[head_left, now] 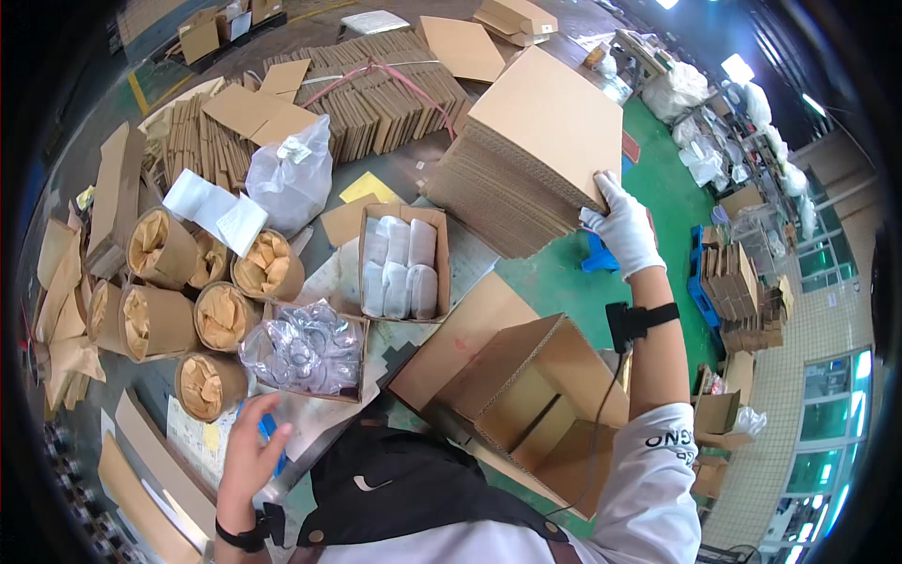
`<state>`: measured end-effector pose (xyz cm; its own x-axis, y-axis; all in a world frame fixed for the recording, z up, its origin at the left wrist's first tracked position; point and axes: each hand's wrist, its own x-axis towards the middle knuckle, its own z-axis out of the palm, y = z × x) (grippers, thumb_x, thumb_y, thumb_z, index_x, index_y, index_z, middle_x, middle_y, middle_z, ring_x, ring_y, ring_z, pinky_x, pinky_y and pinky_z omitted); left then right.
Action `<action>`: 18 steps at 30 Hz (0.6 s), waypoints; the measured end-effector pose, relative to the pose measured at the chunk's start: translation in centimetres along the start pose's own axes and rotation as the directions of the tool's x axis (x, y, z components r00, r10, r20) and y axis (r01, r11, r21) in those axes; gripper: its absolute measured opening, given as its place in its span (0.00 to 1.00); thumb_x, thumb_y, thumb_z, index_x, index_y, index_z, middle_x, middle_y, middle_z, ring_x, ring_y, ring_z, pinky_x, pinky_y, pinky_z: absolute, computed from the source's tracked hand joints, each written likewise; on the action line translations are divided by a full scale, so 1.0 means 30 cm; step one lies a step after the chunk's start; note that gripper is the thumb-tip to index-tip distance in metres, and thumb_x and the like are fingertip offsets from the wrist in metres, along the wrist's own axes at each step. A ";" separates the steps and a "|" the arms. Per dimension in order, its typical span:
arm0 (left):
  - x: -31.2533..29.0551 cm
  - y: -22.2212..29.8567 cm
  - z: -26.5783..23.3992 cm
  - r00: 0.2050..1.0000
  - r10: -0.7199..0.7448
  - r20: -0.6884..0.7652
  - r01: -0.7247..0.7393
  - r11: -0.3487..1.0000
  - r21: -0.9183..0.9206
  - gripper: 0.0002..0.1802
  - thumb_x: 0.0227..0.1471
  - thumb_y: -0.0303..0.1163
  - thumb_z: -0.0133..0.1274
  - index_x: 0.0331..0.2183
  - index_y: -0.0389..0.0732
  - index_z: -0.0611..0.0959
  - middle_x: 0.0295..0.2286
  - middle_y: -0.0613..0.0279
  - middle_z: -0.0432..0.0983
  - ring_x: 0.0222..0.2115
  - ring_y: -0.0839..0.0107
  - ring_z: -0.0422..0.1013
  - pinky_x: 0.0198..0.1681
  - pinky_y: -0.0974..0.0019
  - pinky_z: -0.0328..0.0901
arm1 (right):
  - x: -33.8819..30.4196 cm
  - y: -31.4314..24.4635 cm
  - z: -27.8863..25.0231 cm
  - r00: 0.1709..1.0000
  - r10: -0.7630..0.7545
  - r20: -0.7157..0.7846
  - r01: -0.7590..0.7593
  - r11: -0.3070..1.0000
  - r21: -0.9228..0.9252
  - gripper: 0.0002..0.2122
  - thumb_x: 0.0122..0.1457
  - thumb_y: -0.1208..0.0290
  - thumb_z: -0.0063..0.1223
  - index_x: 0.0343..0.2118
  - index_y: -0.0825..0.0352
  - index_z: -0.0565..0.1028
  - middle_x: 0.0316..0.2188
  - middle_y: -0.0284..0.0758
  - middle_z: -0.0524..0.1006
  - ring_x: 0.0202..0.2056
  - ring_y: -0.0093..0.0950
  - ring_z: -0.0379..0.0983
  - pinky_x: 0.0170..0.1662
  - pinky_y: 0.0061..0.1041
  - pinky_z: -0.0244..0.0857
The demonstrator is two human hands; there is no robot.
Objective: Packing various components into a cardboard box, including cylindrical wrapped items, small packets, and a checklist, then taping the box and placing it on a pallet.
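Note:
My right hand (625, 230), in a white glove, grips the near right corner of the top cardboard sheet (554, 117). That sheet lies on a tall stack of cardboard sheets (507, 193). My left hand (250, 456) is bare and open, its fingers apart and holding nothing. Near it are a blue object (272, 446), partly hidden by the hand, and a carton of clear-bagged items (303, 348). Between my hands stands a small carton (445, 268) filled with white wrapped bundles (397, 268).
Several round brown tubs (211, 385) stuffed with paper stand at left, beside a white plastic bag (291, 179). Strapped flat cardboard (381, 99) lies at the back. An open empty box (550, 399) is by my right side. A blue pallet (700, 282) stands farther right.

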<state>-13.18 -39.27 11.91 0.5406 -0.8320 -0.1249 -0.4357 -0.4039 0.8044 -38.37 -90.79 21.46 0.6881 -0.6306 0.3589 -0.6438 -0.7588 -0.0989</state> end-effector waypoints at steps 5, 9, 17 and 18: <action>0.237 0.262 0.098 0.781 0.382 0.495 -0.247 0.915 -0.318 0.22 0.53 0.39 0.56 0.46 0.36 0.75 0.42 0.50 0.74 0.44 0.58 0.71 0.46 0.61 0.65 | -0.048 -0.047 -0.083 0.973 0.211 0.091 -0.229 0.899 0.374 0.14 0.53 0.71 0.59 0.42 0.72 0.77 0.41 0.46 0.78 0.42 0.40 0.76 0.48 0.29 0.69; 0.408 0.471 0.192 0.585 0.358 0.728 -0.271 0.932 -0.241 0.18 0.56 0.36 0.52 0.45 0.37 0.75 0.40 0.51 0.74 0.43 0.57 0.71 0.46 0.61 0.66 | -0.042 -0.015 -0.074 0.927 0.374 -0.027 -0.366 0.919 0.145 0.22 0.55 0.60 0.59 0.45 0.74 0.75 0.39 0.49 0.78 0.41 0.42 0.77 0.45 0.30 0.69; 1.416 0.721 0.275 0.899 0.409 -0.154 -0.404 0.912 0.063 0.34 0.60 0.51 0.34 0.45 0.25 0.74 0.45 0.29 0.69 0.51 0.41 0.64 0.55 0.51 0.58 | 0.036 -0.098 0.063 0.795 0.571 -0.206 -0.437 0.774 0.457 0.22 0.57 0.53 0.44 0.27 0.71 0.79 0.25 0.51 0.77 0.31 0.49 0.75 0.39 0.40 0.68; 1.489 0.726 0.292 0.928 0.371 -0.035 -0.367 0.927 0.076 0.37 0.60 0.53 0.31 0.42 0.24 0.77 0.41 0.29 0.72 0.49 0.40 0.66 0.53 0.51 0.60 | 0.045 -0.092 0.060 0.792 0.556 -0.250 -0.437 0.804 0.404 0.22 0.56 0.54 0.43 0.27 0.71 0.79 0.24 0.51 0.77 0.30 0.49 0.75 0.38 0.41 0.67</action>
<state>-4.82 -88.58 18.76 0.3654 -0.9085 0.2027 -0.6571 -0.0974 0.7475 -35.06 -89.85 20.55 0.1034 -0.8809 0.4619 -0.6831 -0.4004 -0.6108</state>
